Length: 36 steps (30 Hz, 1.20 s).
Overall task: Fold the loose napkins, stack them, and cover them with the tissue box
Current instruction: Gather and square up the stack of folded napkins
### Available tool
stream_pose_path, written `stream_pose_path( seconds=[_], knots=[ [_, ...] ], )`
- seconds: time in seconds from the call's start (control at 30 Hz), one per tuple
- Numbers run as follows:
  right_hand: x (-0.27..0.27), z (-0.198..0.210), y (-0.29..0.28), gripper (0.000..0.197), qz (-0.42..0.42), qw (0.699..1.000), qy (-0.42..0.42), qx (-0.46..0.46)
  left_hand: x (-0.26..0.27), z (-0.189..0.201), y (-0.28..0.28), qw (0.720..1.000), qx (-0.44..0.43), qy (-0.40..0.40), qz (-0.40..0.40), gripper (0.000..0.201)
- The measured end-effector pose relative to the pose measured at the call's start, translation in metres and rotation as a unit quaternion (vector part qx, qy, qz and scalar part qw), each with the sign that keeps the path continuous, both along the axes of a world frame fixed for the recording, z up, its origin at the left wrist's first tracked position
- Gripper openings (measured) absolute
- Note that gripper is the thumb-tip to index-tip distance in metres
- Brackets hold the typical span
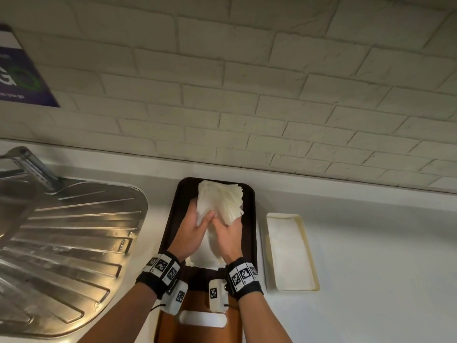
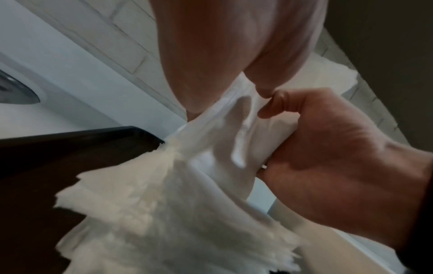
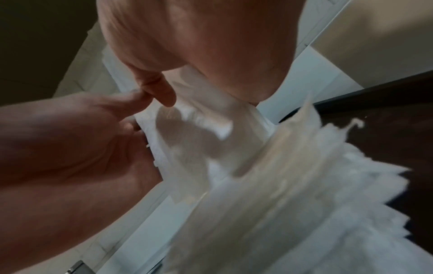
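Note:
Both hands hold one fanned bundle of white napkins [image 1: 222, 201] just above a dark brown tray [image 1: 249, 233]. My left hand [image 1: 200, 226] grips the bundle's near left corner, thumb on top. My right hand [image 1: 228, 233] pinches the same end from the right, and the two thumbs meet. In the left wrist view the right hand [image 2: 328, 148] curls round the napkins [image 2: 182, 194]. The right wrist view shows the left hand [image 3: 70, 139] on the napkins [image 3: 293, 185]. A brown box with a white oval slot [image 1: 202, 320], likely the tissue box, lies at the tray's near end.
More white paper [image 1: 205, 253] lies on the tray under my hands. A cream shallow rectangular container [image 1: 291, 251] sits on the white counter right of the tray. A steel sink drainboard [image 1: 69, 238] fills the left. A brick-pattern wall [image 1: 247, 95] runs behind.

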State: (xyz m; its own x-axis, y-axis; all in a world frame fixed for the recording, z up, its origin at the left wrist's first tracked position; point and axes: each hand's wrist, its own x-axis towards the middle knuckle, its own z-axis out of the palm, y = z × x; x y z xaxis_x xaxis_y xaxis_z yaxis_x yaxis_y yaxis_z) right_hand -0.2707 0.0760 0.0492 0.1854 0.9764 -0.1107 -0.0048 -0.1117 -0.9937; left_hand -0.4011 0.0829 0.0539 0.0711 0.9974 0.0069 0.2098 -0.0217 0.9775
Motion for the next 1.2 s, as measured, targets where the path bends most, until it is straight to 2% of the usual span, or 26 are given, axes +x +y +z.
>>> stream_pose_path(
  seconds=[0.07, 0.2, 0.33, 0.43, 0.53, 0.63, 0.7, 0.77, 0.9, 1.0, 1.07, 1.2],
  knots=[
    [0.001, 0.005, 0.000, 0.067, -0.008, 1.000, -0.006, 0.009, 0.005, 0.004, 0.001, 1.000, 0.009, 0.008, -0.006, 0.041],
    [0.021, 0.040, -0.012, 0.057, -0.038, 0.996, -0.030, 0.070, 0.023, 0.041, -0.002, 0.999, 0.035, -0.003, -0.007, 0.034],
    [0.058, 0.070, -0.052, 0.059, -0.073, 0.988, -0.060, 0.122, 0.066, 0.076, -0.019, 0.988, -0.036, -0.142, 0.039, 0.041],
    [0.097, 0.068, -0.085, 0.052, -0.110, 0.977, -0.118, 0.141, 0.111, 0.084, -0.034, 0.981, -0.080, -0.179, -0.001, 0.039],
    [0.141, 0.053, -0.101, 0.038, -0.153, 0.963, -0.192, 0.116, 0.152, 0.066, -0.049, 0.989, -0.106, -0.088, -0.054, 0.063],
    [0.179, 0.023, -0.108, 0.038, -0.090, 0.947, -0.308, 0.019, 0.173, 0.026, -0.061, 0.982, -0.148, 0.069, -0.094, 0.073],
    [0.196, 0.006, -0.113, 0.040, -0.017, 0.931, -0.359, -0.068, 0.180, 0.007, -0.069, 0.973, -0.128, 0.161, -0.104, 0.069],
    [0.204, 0.001, -0.117, 0.042, 0.000, 0.925, -0.367, -0.097, 0.186, 0.006, -0.075, 0.963, -0.096, 0.225, -0.114, 0.060],
    [0.213, 0.011, -0.117, 0.054, -0.039, 0.920, -0.380, -0.088, 0.193, 0.015, -0.082, 0.950, -0.084, 0.277, -0.119, 0.053],
    [0.218, 0.014, -0.111, 0.067, 0.013, 0.895, -0.432, -0.114, 0.195, 0.015, -0.089, 0.938, -0.070, 0.312, -0.131, 0.048],
    [0.221, 0.015, -0.108, 0.067, 0.042, 0.879, -0.458, -0.126, 0.193, 0.016, -0.091, 0.936, -0.058, 0.325, -0.124, 0.047],
    [0.223, 0.014, -0.107, 0.059, 0.051, 0.877, -0.468, -0.096, 0.184, 0.022, -0.080, 0.933, -0.011, 0.348, -0.086, 0.041]
  ],
)
